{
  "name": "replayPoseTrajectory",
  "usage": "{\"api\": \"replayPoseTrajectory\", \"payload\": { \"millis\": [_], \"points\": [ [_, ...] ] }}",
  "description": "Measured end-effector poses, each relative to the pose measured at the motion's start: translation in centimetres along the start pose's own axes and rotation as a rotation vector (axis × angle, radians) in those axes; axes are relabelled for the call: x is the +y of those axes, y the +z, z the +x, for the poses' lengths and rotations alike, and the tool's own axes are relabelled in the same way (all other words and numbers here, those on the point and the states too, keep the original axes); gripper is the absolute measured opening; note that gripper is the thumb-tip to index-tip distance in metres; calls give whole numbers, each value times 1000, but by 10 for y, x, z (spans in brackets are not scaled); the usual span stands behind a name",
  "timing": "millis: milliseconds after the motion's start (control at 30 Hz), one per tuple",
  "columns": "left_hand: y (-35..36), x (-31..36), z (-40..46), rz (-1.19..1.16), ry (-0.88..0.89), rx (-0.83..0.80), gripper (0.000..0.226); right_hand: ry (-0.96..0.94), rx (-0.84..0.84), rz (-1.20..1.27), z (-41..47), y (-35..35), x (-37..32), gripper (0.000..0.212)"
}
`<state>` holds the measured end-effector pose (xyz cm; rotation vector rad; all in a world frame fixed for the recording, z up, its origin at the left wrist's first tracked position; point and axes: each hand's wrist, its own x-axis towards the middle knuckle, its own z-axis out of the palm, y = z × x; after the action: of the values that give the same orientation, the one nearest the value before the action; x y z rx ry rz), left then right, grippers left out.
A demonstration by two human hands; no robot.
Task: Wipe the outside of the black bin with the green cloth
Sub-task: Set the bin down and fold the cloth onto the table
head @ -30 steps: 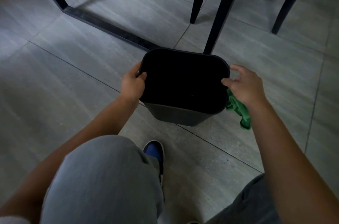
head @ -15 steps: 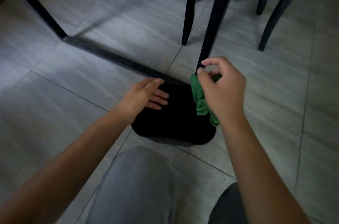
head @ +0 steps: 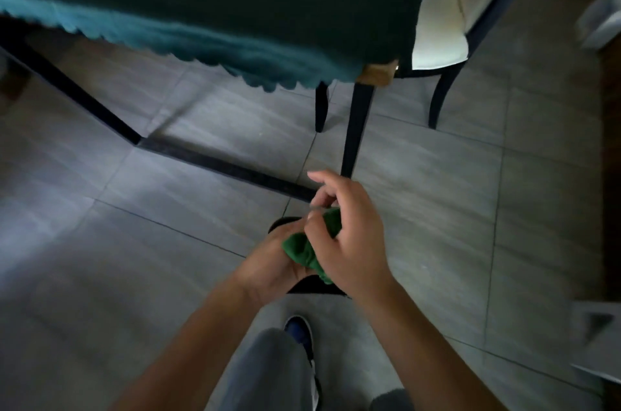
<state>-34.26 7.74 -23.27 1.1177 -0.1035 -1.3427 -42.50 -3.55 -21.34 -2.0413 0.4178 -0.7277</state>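
Note:
The black bin (head: 314, 287) stands on the grey floor tiles, almost wholly hidden under my two hands; only dark slivers show at its far and near edges. The green cloth (head: 304, 251) is bunched between my hands above the bin. My right hand (head: 353, 235) pinches the cloth from the right with thumb and fingers, index finger raised. My left hand (head: 272, 264) cups the cloth from below and the left, touching it.
A table with a teal scalloped cloth (head: 208, 40) overhangs ahead; its black leg (head: 356, 128) and floor bar (head: 215, 165) stand just beyond the bin. A white-seated chair (head: 443, 24) is at the back right. My shoe (head: 300, 333) is just behind the bin.
The view has risen and tilted up, bringing the table into sight. My left hand left the bin's top and joined the right hand on the cloth.

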Motion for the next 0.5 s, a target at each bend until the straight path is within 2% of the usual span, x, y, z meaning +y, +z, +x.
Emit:
{"api": "replayPoseTrajectory", "payload": {
  "millis": [67,167,267,333,400,500],
  "points": [
    [16,22,-19,-49,31,54,35,68,7,-60,4,-14,-24,44],
    [42,58,-46,-42,96,148,43,270,-38,-80,6,-36,-56,55],
    [66,97,-76,76,184,171,55,599,-117,185,16,-64,-90,61],
    [81,124,-96,260,247,153,63,744,-147,420,25,-84,-111,61],
    [96,146,-114,428,288,120,68,808,-184,581,37,-103,-128,57],
    [113,167,-137,521,309,101,70,832,-215,607,53,-125,-151,64]
  ]
}}
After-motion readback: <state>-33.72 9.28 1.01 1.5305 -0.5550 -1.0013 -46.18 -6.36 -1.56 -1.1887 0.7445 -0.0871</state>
